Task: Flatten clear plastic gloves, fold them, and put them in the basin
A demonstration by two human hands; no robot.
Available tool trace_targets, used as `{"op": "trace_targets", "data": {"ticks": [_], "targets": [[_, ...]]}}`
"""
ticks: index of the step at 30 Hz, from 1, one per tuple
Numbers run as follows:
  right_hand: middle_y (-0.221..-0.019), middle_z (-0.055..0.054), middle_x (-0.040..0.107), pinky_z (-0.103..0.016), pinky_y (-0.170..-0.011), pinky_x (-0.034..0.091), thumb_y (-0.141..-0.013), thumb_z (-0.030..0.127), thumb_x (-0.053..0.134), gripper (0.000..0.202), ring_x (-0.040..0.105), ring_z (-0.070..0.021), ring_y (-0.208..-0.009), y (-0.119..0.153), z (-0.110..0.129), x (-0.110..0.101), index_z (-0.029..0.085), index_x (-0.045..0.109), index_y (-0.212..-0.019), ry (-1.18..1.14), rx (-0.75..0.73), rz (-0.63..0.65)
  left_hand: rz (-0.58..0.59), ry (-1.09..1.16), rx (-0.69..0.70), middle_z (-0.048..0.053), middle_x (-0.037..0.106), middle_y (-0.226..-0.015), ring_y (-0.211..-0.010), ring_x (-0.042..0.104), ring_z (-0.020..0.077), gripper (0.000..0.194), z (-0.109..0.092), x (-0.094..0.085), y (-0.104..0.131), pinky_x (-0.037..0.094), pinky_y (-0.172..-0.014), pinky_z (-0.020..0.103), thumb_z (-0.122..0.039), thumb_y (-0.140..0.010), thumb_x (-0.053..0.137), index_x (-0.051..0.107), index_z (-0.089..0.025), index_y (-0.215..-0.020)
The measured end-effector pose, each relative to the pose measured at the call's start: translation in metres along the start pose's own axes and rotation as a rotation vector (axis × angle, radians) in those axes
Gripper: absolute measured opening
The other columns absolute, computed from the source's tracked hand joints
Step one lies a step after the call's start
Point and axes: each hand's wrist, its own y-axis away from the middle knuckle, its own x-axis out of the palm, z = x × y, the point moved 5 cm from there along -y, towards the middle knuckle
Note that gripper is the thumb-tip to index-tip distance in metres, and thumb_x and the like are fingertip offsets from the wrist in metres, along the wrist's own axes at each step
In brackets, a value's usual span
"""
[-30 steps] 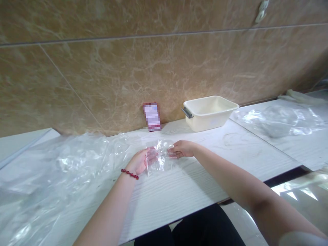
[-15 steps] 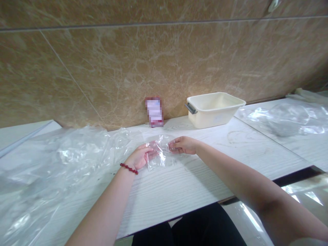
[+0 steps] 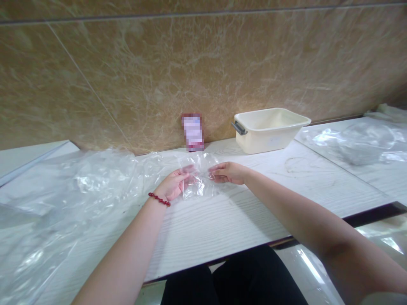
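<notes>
A small clear plastic bag is held between my two hands, just above the white wood-grain table. My left hand, with a red bead bracelet at its wrist, grips the bag's left side between thumb and fingers. On the right side, my right hand pinches the same bag, its fingers partly behind the film. The fingertips of both hands show blurred through the plastic.
A large heap of clear plastic covers the table's left part. A cream tub with a grey handle stands at the back right. Blurred phone-like object leans on the wall. More clear plastic lies far right.
The whole view has shifted slightly, so things sit a little higher in the picture. Both hands still hold the small bag, whose creases have changed slightly.
</notes>
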Motion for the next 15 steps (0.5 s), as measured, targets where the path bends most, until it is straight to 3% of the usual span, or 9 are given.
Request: {"op": "trace_targets", "data": {"ticks": [8, 15], "targets": [[-0.067, -0.002, 0.062, -0.017, -0.056, 0.048, -0.077, 0.011, 0.048, 0.023, 0.059, -0.0078, -0.063, -0.0015, 0.0059, -0.0040, 0.019, 0.056, -0.097, 0.006, -0.078, -0.070, -0.030, 0.002, 0.038, 0.006, 0.061, -0.097, -0.081, 0.059, 0.0143, 0.027, -0.0004, -0.0032, -0.0021, 0.047, -0.072, 0.027, -0.004, -0.073, 0.046, 0.058, -0.016, -0.095], [-0.073, -0.002, 0.062, -0.017, -0.053, 0.046, -0.076, 0.011, 0.048, 0.019, 0.059, -0.0083, -0.063, -0.0027, 0.0090, -0.0034, 0.020, 0.060, -0.088, -0.005, -0.146, -0.051, -0.105, -0.016, 0.062, 0.007, 0.065, -0.082, -0.075, 0.060, 0.0147, 0.020, 0.0001, -0.0067, -0.0041, 0.047, -0.068, 0.026, -0.005, -0.072, 0.049, 0.060, -0.013, -0.087]]}}
